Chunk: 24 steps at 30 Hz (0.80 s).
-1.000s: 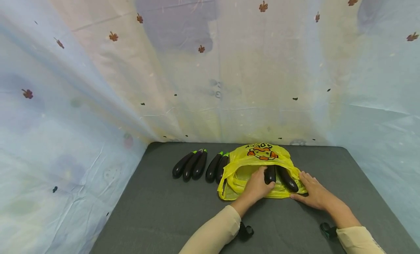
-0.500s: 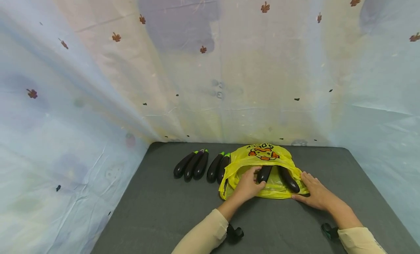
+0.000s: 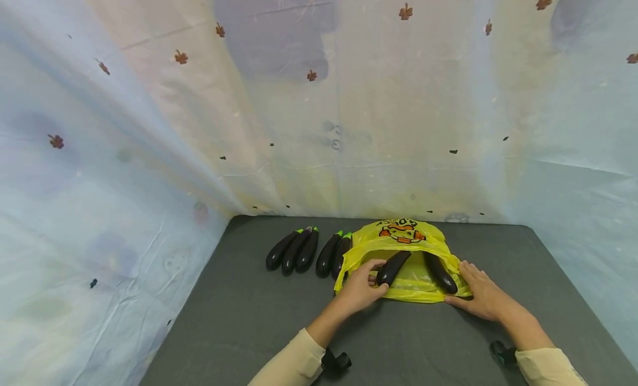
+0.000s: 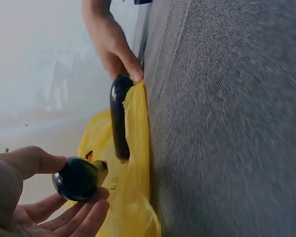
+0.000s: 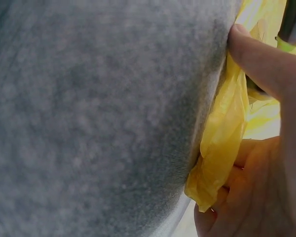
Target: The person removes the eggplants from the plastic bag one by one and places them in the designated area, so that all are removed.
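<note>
My left hand (image 3: 358, 289) holds a dark eggplant (image 3: 392, 268) near its blunt end, thumb on one side and fingers on the other. Its narrow end points into the mouth of a yellow plastic bag (image 3: 366, 245) lying on its side. In the left wrist view, thumb and fingertips pinch the glossy eggplant (image 4: 75, 180). A second eggplant (image 3: 440, 274) lies at the right of the bag's mouth, its far end hidden inside. My right hand (image 3: 482, 295) rests at the bag's right edge, fingers extended and thumb spread. In the right wrist view, the thumb touches the bag's yellow edge (image 5: 222, 133).
Left of the bag, several eggplants with green stem ends lie in a row, one eggplant (image 3: 281, 249) at the far left. All rest on a dark grey table (image 3: 239, 319). A patterned plastic curtain (image 3: 279, 120) hangs behind and at the sides.
My left hand has moved left and slightly toward me with the eggplant, which has gone from nearly straight to slanted and shows more of its length. The right hand has stayed at the bag's edge.
</note>
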Tool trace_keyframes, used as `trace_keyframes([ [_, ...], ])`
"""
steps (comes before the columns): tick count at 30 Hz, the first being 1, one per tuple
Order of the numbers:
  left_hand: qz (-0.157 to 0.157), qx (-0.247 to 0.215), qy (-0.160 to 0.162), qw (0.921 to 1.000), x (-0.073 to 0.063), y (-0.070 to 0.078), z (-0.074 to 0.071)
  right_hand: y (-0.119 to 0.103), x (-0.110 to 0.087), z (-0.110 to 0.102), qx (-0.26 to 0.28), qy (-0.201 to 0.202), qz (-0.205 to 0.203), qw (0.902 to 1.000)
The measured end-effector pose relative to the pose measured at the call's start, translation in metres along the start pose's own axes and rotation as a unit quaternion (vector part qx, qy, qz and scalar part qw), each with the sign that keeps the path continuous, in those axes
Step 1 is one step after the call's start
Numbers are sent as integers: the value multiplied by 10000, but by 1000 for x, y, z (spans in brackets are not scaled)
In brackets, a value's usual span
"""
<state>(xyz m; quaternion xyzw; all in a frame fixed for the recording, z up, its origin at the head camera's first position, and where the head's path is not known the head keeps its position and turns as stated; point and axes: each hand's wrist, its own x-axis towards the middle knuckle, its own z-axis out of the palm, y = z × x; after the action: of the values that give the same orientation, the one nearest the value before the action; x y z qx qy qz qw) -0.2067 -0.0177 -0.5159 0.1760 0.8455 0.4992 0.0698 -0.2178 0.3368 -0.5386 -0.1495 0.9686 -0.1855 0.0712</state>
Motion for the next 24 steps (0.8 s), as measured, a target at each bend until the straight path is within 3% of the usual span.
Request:
trace_keyframes([
  [7, -20, 306, -41, 9995, -15, -4, -19, 0, -2, 2, 160, -27, 58, 9999],
  [24, 161, 315, -372, 9987, -39, -13, -71, 3, -2, 2, 84, 137, -95, 9998],
])
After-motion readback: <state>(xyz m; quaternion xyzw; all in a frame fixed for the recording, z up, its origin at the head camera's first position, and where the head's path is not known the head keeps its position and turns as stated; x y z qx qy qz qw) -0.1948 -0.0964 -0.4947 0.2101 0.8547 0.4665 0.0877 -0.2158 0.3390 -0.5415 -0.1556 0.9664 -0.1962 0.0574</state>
